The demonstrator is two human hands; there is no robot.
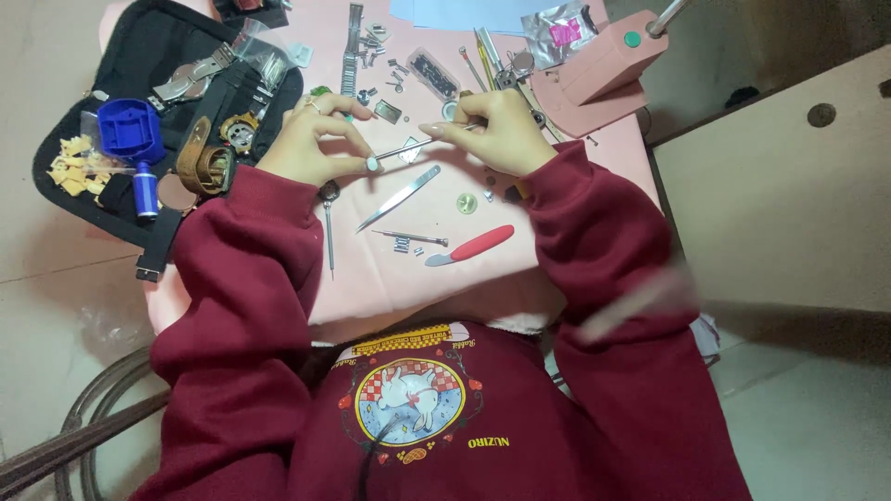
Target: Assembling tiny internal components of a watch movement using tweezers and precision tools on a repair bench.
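Both hands pinch the same thin metal tool [418, 146], a slim silvery rod that spans the gap between them: the left hand [316, 139] closes thumb and forefinger on its lower end, where a small pale round piece [372, 164] sits at the fingertips, and the right hand [497, 130] nips the upper end between its fingertips. The tool hangs just above the middle of the pink mat [371, 278] that covers the worktop, slanting up from left to right. Just below it on the mat lie a pair of steel tweezers [401, 197], a small screwdriver [409, 237] and a red-handled knife [471, 246], with a little round green-grey part [467, 203] near the right wrist. A long thin pin tool [329, 223] lies under the left wrist, pointing toward the mat's near edge. Toward the far edge are scattered small metal parts, a metal watch bracelet [352, 46] and a clear packet of dark bits [433, 74]. At the far right corner stands a pink lamp base [599, 70] with a green button. Along the left edge lies an open black tool case [139, 42] holding a blue watch holder [130, 128], a brown leather strap [200, 158], a wristwatch [190, 82] and yellow scraps [74, 167]. Both arms wear dark red sleeves [232, 306].
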